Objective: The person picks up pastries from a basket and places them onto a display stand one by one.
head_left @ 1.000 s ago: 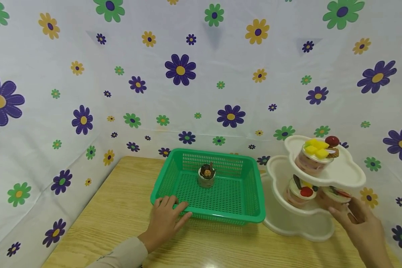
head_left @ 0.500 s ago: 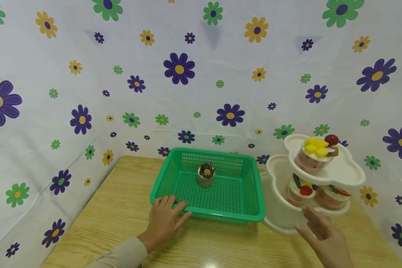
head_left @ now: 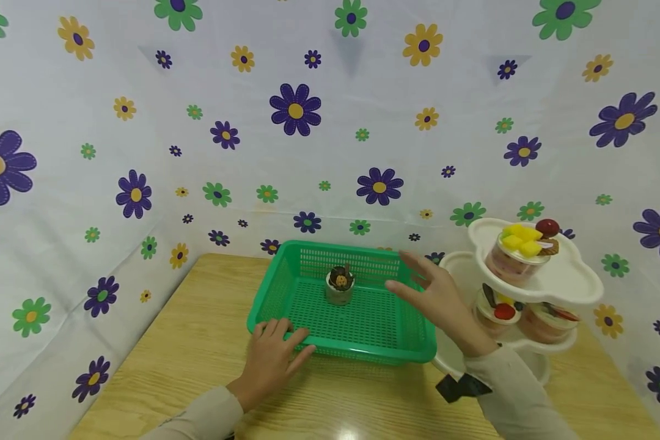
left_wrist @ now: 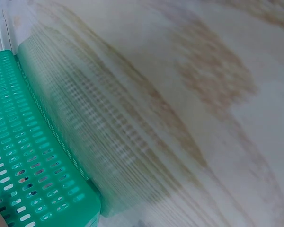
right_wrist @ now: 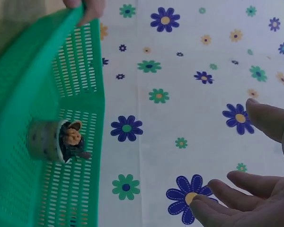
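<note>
My left hand holds the front left rim of a green plastic basket, its fingers over the edge and its thumb outside. One small dessert cup with a dark chocolate and cookie topping stands inside the basket. Above the basket's right side, my right hand reaches in with fingers spread and nothing in them. In the right wrist view, that hand is apart from the dessert cup. The left wrist view shows the basket's perforated wall and barely any of the hand.
A white tiered stand is to the right of the basket. On its top tier sits a dessert cup with yellow fruit; two more cups, one with a red berry, sit on the middle tier. Flowered cloth surrounds the wooden table.
My right hand has let go of a dessert cup on the stand's middle tier and moved left to above the basket. The left hand has stayed on the rim.
</note>
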{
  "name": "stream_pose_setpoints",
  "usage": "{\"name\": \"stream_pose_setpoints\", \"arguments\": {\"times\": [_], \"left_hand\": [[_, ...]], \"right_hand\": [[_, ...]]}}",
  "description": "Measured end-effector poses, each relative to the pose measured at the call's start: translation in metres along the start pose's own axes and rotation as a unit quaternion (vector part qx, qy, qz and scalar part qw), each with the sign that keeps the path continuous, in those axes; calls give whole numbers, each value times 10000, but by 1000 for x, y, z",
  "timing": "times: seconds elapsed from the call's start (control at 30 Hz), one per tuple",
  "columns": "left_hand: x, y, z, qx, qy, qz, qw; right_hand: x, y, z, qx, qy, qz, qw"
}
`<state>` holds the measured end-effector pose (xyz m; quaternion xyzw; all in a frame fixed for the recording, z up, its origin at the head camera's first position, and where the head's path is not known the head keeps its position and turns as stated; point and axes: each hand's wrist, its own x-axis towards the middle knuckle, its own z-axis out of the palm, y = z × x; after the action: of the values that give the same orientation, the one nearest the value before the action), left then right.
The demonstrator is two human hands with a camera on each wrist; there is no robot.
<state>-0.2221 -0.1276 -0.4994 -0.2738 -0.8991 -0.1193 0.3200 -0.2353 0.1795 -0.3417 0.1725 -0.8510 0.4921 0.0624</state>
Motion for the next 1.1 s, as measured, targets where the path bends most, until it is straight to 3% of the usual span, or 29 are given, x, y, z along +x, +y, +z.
{"name": "stream_pose_setpoints", "arguments": {"times": [0.23, 0.5, 0.63, 0.8, 1.1], "left_hand": [[-2, -1, -2, 35, -139, -62, 9999], [0, -4, 1, 199, 69, 57, 9998], [1, -5, 1, 154, 16, 62, 9999], [3, -2, 0, 141, -18, 90, 9999], [4, 0, -1, 215, -4, 105, 9997]], "right_hand": [[60, 4, 18, -98, -400, 401, 9983], [98, 35, 45, 142, -1128, 559, 9919], [107, 56, 58, 71, -1363, 736, 9879], [107, 75, 70, 154, -1374, 1088, 9844], [109, 93, 85, -233, -1331, 1539, 9788]]}}
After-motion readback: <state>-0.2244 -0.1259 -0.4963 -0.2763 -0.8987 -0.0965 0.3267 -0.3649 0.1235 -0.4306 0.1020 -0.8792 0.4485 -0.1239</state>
